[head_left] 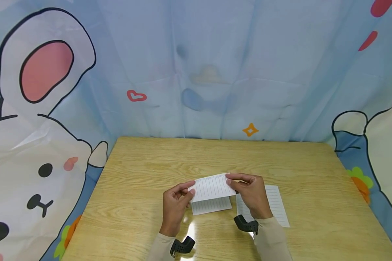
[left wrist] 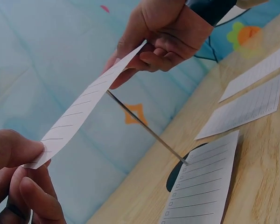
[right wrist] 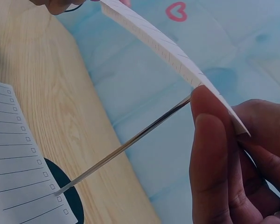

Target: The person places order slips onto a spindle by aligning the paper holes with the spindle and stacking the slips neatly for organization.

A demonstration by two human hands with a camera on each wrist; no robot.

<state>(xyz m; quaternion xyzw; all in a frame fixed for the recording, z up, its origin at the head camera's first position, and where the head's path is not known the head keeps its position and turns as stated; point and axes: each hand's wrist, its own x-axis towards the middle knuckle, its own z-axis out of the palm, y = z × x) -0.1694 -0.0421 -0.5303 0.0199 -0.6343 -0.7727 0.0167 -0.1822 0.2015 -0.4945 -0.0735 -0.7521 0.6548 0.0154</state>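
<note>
The fingers of the left hand [head_left: 175, 211] and right hand [head_left: 254, 194] pinch opposite ends of a lined sheet [head_left: 212, 187] above the table [head_left: 134, 217]. A rod [right wrist: 123, 146] reaches up to it; piercing cannot be told. Below, a second sheet [head_left: 212, 206] overlaps a dark base [right wrist: 75, 201]. Two more sheets [left wrist: 245, 108] lie rightward.

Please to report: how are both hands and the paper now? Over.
Left hand, right hand: both pinching one lined checklist sheet, raised above table. Metal spike rises close by; contact unclear.
</note>
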